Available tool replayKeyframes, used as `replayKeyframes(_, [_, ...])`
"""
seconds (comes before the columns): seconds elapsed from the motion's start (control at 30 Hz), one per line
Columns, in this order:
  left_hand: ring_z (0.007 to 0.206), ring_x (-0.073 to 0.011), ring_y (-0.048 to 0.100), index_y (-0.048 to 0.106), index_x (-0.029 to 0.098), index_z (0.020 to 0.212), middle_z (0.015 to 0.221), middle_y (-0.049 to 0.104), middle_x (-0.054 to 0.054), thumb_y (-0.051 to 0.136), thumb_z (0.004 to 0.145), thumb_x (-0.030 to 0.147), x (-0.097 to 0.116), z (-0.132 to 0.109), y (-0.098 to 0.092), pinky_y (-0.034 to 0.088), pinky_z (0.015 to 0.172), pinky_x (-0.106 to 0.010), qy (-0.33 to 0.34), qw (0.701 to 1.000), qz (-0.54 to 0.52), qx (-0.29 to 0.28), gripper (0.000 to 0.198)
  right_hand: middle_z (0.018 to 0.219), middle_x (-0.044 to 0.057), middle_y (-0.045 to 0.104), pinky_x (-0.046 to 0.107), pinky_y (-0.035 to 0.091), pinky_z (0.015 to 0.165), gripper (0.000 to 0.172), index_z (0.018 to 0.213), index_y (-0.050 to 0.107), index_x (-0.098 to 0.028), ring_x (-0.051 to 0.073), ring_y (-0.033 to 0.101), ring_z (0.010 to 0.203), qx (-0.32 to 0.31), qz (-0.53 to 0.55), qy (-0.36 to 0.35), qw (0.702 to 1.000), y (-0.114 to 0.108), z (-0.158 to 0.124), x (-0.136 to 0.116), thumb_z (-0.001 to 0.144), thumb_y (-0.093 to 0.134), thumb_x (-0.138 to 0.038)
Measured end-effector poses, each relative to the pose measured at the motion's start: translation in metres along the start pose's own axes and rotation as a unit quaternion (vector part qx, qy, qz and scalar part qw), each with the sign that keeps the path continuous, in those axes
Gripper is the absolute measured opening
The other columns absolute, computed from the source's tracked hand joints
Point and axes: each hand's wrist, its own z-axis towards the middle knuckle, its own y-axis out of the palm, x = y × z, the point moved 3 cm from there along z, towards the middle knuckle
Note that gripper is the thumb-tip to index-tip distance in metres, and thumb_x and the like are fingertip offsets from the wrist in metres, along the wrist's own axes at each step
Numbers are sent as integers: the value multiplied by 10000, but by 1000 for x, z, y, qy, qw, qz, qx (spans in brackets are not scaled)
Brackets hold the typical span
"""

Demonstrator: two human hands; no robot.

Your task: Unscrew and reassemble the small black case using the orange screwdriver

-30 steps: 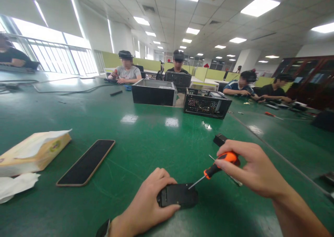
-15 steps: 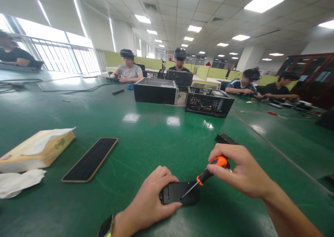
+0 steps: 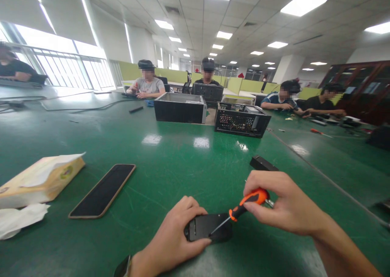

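On the green tabletop, my left hand is closed round the left end of a small black oblong case, thumb along its near side. My right hand grips the handle of an orange and black screwdriver between thumb and fingers. The shaft slants down to the left, and its tip touches the case's top face near my left thumb; whether a screw sits there is too small to tell. A second black oblong piece lies just beyond my right hand, partly hidden by it.
A phone and a tissue pack lie to the left, with a crumpled tissue. Two black metal computer cases stand across the table. Several people sit at the far side. Another screwdriver lies at the right; cables run at the far left.
My right hand's fingers have shifted slightly on the screwdriver handle, while the tip stays on the case. My left hand keeps its hold. The whole view has shifted a little.
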Motion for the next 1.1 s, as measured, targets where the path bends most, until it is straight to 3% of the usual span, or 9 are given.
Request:
replayKeyframes(0.23, [910,-223,550,636,217,1035,965,570,-31,761,738,220,0,-1,0,443,782,-328,7,1000,-3,0,322,735,-11,607,240,407,607,100,793,620,-171,107,531,650,1,6,-29,1000,0,-1,-9,743,658,-93])
replayKeyframes(0.4, [913,-232,547,637,216,1035,968,575,-39,757,754,257,0,1,0,444,785,-335,6,1000,0,-2,308,872,20,678,244,472,692,269,971,610,-182,131,614,769,43,55,-94,993,5,-2,-21,746,628,-36])
replayKeyframes(0.5, [914,-236,545,636,216,1030,972,580,-45,743,769,277,1,1,0,446,786,-337,7,1000,4,-2,288,789,15,688,244,458,610,178,954,612,-189,140,623,694,89,11,-135,987,8,-3,-24,798,688,-150])
replayKeyframes(0.6, [910,-237,546,633,215,1024,967,584,-46,734,768,265,2,0,0,450,781,-335,3,1000,9,-2,280,682,7,666,260,420,537,109,891,626,-190,142,593,590,105,-47,-127,985,9,-3,-23,857,683,-276])
replayKeyframes(0.7, [907,-237,548,632,214,1026,964,584,-45,750,750,255,1,0,0,451,776,-334,4,1000,8,-1,303,732,18,680,264,450,570,108,954,636,-186,149,611,630,93,-30,-108,989,8,0,-23,858,662,-230])
replayKeyframes(0.87, [902,-235,549,635,211,1012,957,582,-45,746,750,251,2,1,0,449,780,-335,2,1000,10,0,287,906,36,726,249,510,698,292,1080,608,-200,159,675,811,84,43,-129,987,11,0,-30,807,620,-96])
replayKeyframes(1.0, [896,-231,551,636,208,1010,950,577,-44,742,751,236,2,1,0,447,767,-325,-1,1000,7,-1,282,721,11,705,258,470,588,136,907,624,-197,156,649,635,136,-12,-134,982,16,-3,-29,812,696,-262])
replayKeyframes(1.1, [901,-231,550,635,209,1017,957,575,-45,746,750,235,2,0,0,447,771,-323,-1,1000,6,-3,290,611,-14,639,257,422,526,191,793,615,-195,133,580,529,146,-47,-99,983,15,-3,-23,817,707,-361])
